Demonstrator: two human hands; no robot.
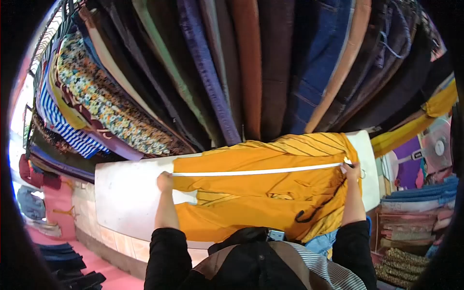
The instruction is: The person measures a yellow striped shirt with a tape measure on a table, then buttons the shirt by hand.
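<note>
An orange garment with striped sections (232, 186) lies spread on a white board (125, 193). Across its upper part a white measuring tape (256, 171) runs taut, nearly level, from one hand to the other. My left hand (165, 181) pinches the tape at the garment's left edge, by the hem of a leg. At the right end, my right hand (353, 171) is closed on the tape, with something small and dark at its fingers. A dark cord (307, 215) rests on the cloth below my right hand. The fingertips of both hands are partly hidden.
Dense rows of hanging trousers and tops (251, 67) stand right behind the board. Folded clothes (411, 212) are stacked at the right, below a white fan (437, 147). More dark folded clothes (63, 261) lie at lower left.
</note>
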